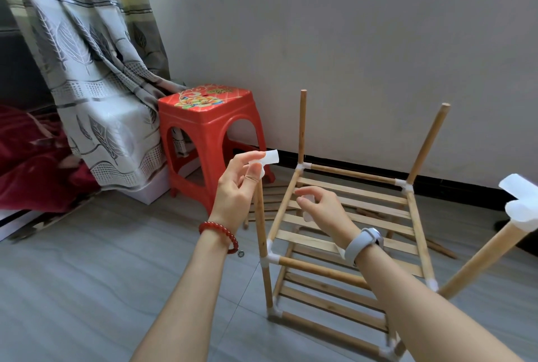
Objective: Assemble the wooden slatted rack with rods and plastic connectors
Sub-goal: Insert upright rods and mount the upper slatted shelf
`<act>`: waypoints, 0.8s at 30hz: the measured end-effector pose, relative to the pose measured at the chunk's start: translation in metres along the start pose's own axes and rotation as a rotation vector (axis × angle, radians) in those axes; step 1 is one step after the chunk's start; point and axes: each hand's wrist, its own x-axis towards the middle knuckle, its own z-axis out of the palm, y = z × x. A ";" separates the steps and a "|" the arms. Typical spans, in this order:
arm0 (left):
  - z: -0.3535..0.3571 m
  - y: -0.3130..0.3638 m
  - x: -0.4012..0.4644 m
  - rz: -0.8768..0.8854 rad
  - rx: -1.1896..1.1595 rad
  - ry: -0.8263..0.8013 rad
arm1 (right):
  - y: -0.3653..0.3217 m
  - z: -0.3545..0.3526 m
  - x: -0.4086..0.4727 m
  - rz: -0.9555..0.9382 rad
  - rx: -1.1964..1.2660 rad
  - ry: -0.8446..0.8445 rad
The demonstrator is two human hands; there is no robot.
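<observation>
the rack (349, 216) stands on the floor (102, 274) near the wall (349, 41), two slatted tiers joined by rods and white connectors, with four rods rising from the upper corners. the near right rod (480, 260) carries a connector (521, 204). the left hand (241, 187) pinches another connector (266, 159) in its fingers at the top of the near left rod (260, 216). the right hand (323, 207), above the slats, curls its fingers round a third white piece (307, 201). a red stool (209, 129) stands left of the rack, by a curtain (87, 70). loose rods (436, 245) lie on the floor behind.
</observation>
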 end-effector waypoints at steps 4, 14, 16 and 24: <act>-0.001 0.005 -0.003 -0.048 -0.026 0.013 | -0.005 0.004 -0.012 -0.040 -0.071 -0.055; -0.005 0.045 -0.023 -0.170 -0.051 -0.194 | -0.033 0.030 -0.054 -0.206 -0.235 -0.126; 0.002 0.050 -0.033 -0.161 -0.034 -0.204 | -0.037 0.026 -0.063 -0.199 -0.247 -0.119; 0.021 0.053 -0.042 -0.156 -0.055 -0.229 | -0.037 -0.035 -0.110 -0.189 -0.367 -0.217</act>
